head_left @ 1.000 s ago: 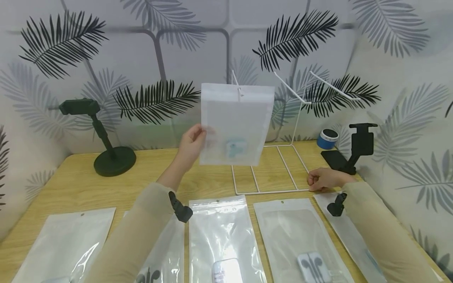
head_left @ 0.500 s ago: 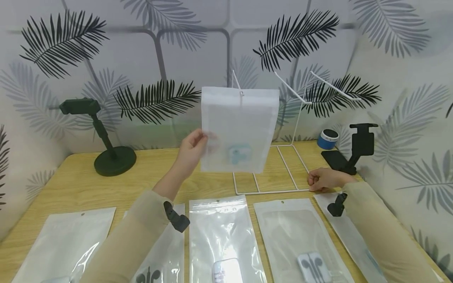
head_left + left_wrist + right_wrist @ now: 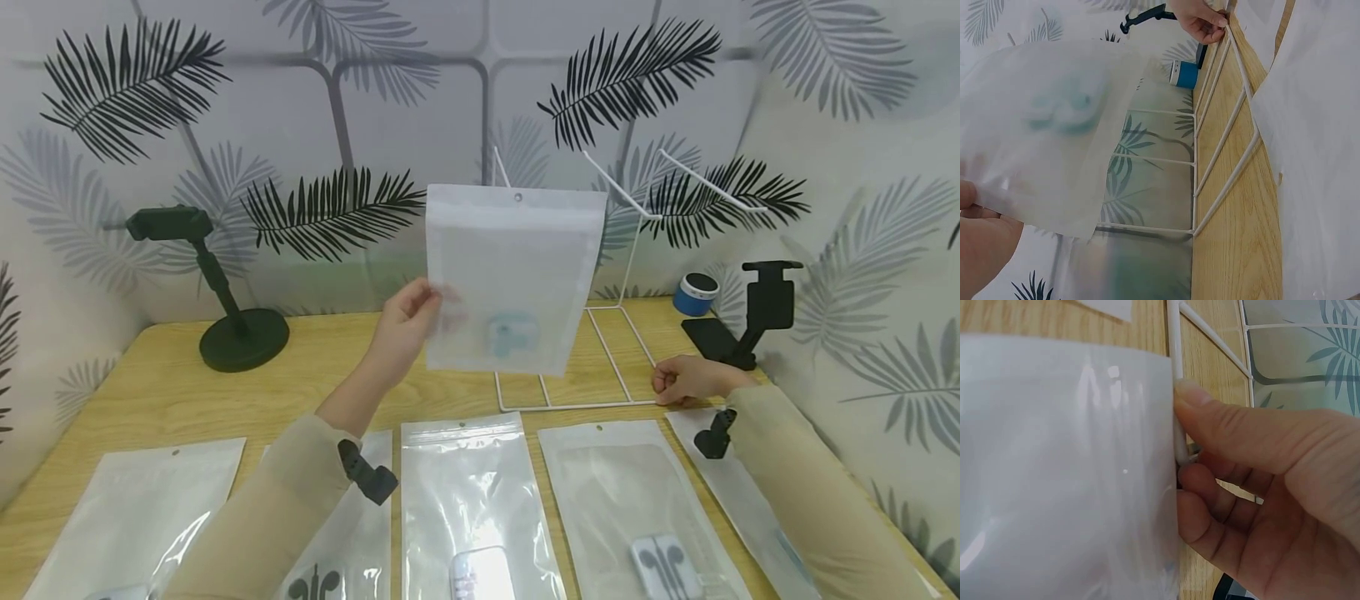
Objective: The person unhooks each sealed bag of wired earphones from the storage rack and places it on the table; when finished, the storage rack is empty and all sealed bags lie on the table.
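My left hand (image 3: 405,321) pinches the left edge of a frosted white zip bag (image 3: 502,258), held upright in front of the rack. A pale blue item (image 3: 513,333) shows blurred through it. The bag's hang hole (image 3: 517,197) is visible, with the left prong (image 3: 501,167) of the white wire rack (image 3: 577,407) standing behind the bag's top edge. In the left wrist view, the bag (image 3: 1029,156) hangs from the fingertips. At the rack's front right corner, my right hand (image 3: 693,379) grips the wire; the right wrist view shows thumb and fingers around the rod (image 3: 1175,350).
Several clear-front bags lie along the near side of the wooden table, including one with white earphones (image 3: 666,567) and a middle one (image 3: 465,483). A dark green stand (image 3: 240,342) is at left. A blue speaker (image 3: 694,296) and a black phone holder (image 3: 768,304) stand at right.
My left hand has drawn the bag toward me, slightly down and right. The prong's tip earlier showed at the hang hole; now the hole is free of it. The right hand has stayed still.
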{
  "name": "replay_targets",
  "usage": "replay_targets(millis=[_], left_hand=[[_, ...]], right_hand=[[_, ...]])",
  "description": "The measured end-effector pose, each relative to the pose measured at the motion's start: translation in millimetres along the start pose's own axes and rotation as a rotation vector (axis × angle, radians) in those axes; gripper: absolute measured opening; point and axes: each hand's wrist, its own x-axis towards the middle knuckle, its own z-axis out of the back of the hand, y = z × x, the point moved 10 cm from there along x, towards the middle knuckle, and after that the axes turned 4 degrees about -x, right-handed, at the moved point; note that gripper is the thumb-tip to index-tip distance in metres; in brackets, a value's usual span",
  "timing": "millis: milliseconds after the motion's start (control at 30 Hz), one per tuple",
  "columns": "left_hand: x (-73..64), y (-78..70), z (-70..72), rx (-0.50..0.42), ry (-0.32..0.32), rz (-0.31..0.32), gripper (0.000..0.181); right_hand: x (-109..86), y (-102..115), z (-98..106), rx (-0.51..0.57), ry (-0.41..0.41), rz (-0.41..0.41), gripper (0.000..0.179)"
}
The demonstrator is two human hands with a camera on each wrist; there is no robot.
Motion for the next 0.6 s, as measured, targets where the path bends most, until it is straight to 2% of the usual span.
replay_targets(millis=[133,267,367,600], left_hand=[[-4.0,-4.6,0.5,0.01,-0.001,-0.001,0.018],[-10.2,-11.7,0.1,-0.038,0.02,-0.011,0.018],[-15.5,-17.7,3.7,-0.042,0.031,-0.036,0.017],[-28.6,-28.3,30.8,0.038,-0.019,-0.058,0.017]], right_hand=[[0.4,-0.4,0.0,0.0,0.002,-0.001,0.012],[0.7,-1.0,0.1,-0.002,0.003,0.0,0.012],[0.6,-0.3,-0.1,0.004,0.007,0.003,0.013],[0.1,1.3,-0.7,0.005,0.016,0.005,0.013]])
